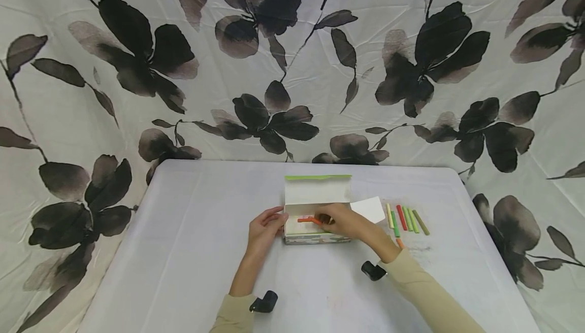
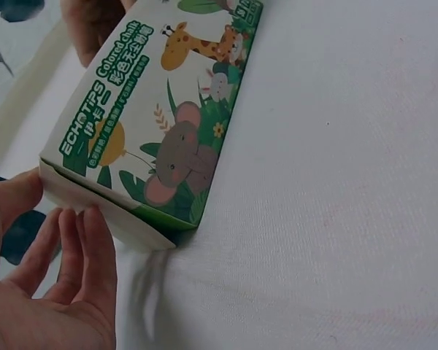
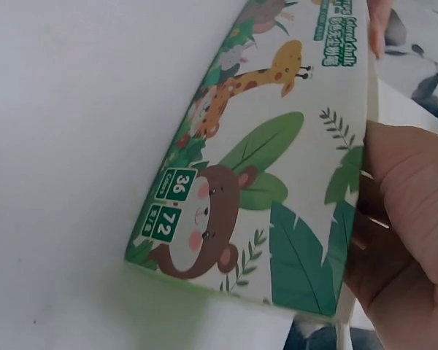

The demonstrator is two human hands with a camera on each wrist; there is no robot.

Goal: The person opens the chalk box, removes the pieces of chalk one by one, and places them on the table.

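A chalk box (image 1: 317, 239), printed with animals and leaves, lies on the table with its lid (image 1: 317, 191) folded back. Fingertips and thumb of my left hand (image 1: 265, 229) touch the box's left end; in the left wrist view they rest against its end flap (image 2: 106, 208). My right hand (image 1: 340, 220) reaches in over the box's right part and pinches an orange chalk stick (image 1: 307, 220) inside. In the right wrist view the box's printed front (image 3: 248, 175) hides those fingertips.
Right of the box's white side flap (image 1: 369, 208) lie several loose chalk sticks, among them a red one (image 1: 401, 217), an olive one (image 1: 421, 222) and a short orange one (image 1: 399, 243). Chalk smudges mark the white table (image 1: 183, 272). A flowered cloth (image 1: 320, 94) hangs behind.
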